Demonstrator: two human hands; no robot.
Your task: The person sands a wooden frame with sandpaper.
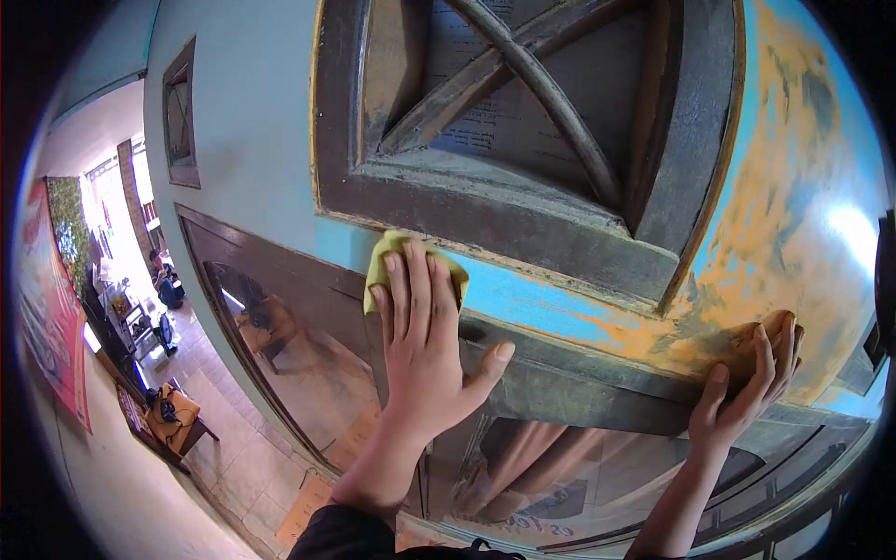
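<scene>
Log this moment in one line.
left hand: pressing yellow-green sheet to blue strip | right hand: touching patchy orange wall | above: dark frame

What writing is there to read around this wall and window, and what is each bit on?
Lower glass pane: "es", seemingly, at one end of some large lettering; the rest is too warped to read.
Papers behind the crossed bars: lines of writing, too small to read.
Red banner at far left: too blurred to tell any words.
I can make out no brand, number or sign.
</scene>
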